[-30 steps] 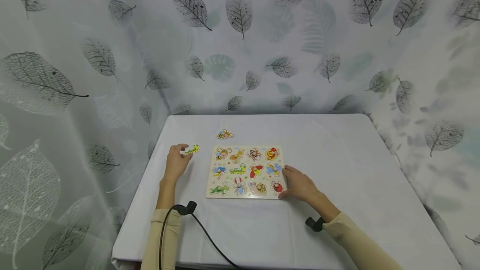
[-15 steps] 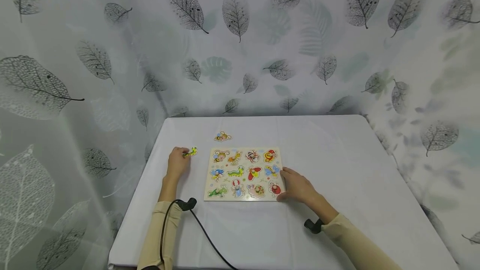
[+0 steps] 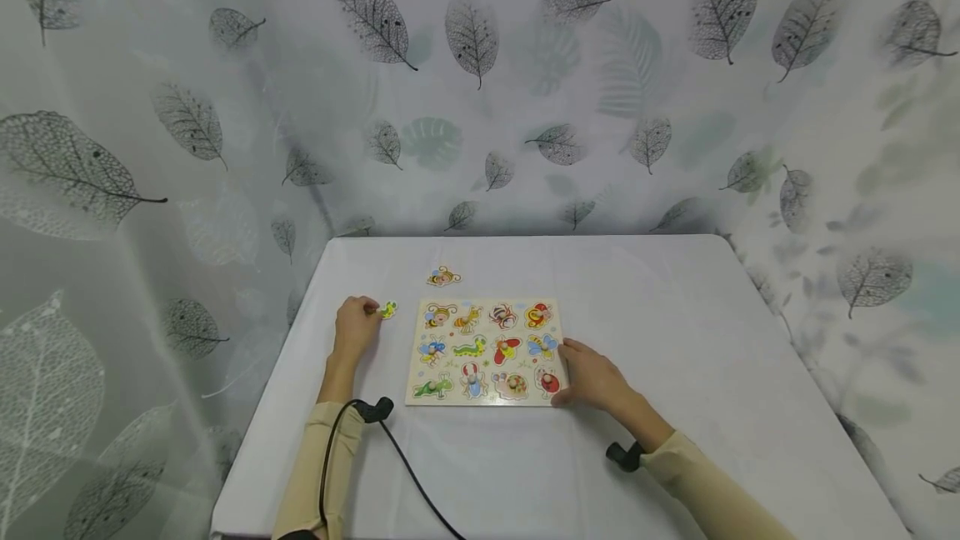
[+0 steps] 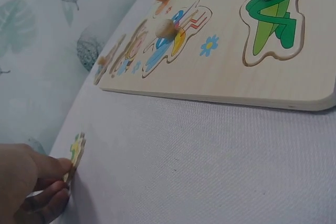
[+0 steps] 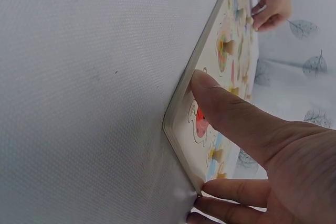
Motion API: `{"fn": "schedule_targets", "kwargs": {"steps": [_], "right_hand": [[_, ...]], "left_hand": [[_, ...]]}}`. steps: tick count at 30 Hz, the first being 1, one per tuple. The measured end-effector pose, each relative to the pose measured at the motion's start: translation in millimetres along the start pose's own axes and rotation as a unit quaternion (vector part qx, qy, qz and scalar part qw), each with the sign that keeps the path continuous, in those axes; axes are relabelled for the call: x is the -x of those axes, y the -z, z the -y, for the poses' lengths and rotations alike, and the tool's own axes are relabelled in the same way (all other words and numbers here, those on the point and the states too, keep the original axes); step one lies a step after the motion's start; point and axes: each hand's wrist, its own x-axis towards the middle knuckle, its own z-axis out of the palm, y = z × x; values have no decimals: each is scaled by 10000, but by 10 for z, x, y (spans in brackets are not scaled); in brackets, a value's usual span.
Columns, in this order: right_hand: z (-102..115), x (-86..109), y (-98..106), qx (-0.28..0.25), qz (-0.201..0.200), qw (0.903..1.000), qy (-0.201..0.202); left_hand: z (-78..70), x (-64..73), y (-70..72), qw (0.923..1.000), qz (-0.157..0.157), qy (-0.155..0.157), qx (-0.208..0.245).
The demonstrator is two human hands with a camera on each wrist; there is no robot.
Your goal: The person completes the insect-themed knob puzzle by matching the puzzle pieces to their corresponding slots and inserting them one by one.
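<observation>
On the white table lies a wooden peg puzzle board (image 3: 487, 394) with colourful insect pieces in its cut-outs. To its left, my left hand (image 3: 356, 327) pinches a green-and-yellow caterpillar puzzle piece (image 3: 387, 310) between thumb and fingers. The left wrist view shows that piece (image 4: 77, 149) tilted on edge close over the cloth, its lower part covered by the fingertips. My right hand (image 3: 596, 375) holds the board's near right corner. Seen from the right wrist, the thumb (image 5: 226, 103) lies on the near edge and the fingers reach along the side edge.
Behind the board lies a loose bee piece (image 3: 444, 276). A black cable (image 3: 412, 469) runs from the left wrist camera (image 3: 373, 410) across the front of the table. A leaf-patterned curtain (image 3: 480, 107) hangs around the back and sides.
My left hand has shifted its fingers over the caterpillar piece, so less of it shows. The right hand stays at the board's corner. The head view has shifted slightly.
</observation>
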Motion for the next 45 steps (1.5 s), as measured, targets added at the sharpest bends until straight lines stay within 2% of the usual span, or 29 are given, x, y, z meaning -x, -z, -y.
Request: {"fn": "schedule_targets", "kwargs": {"steps": [8, 14, 22, 27, 34, 39, 45], "right_hand": [[-1, -3, -13, 17, -56, 10000, 32], [-2, 5, -26, -27, -3, 10000, -32], [-21, 19, -36, 65, -13, 10000, -38], [-28, 15, -39, 52, -24, 10000, -53], [-27, 6, -41, 70, -48, 10000, -12], [-16, 3, -20, 78, -32, 10000, -24], [-14, -5, -12, 102, -9, 9999, -1]], "left_hand": [[-31, -26, 34, 9997, -11, 205, -90], [-96, 49, 71, 9998, -100, 97, -149], [-463, 269, 102, 9992, 163, -367, -52], [-710, 378, 54, 9966, 429, -708, 3], [-1002, 509, -21, 9923, 580, -1094, 36], [-1147, 609, -116, 9892, 689, -1291, 3], [-1231, 719, -298, 9854, 898, -1434, -209]]}}
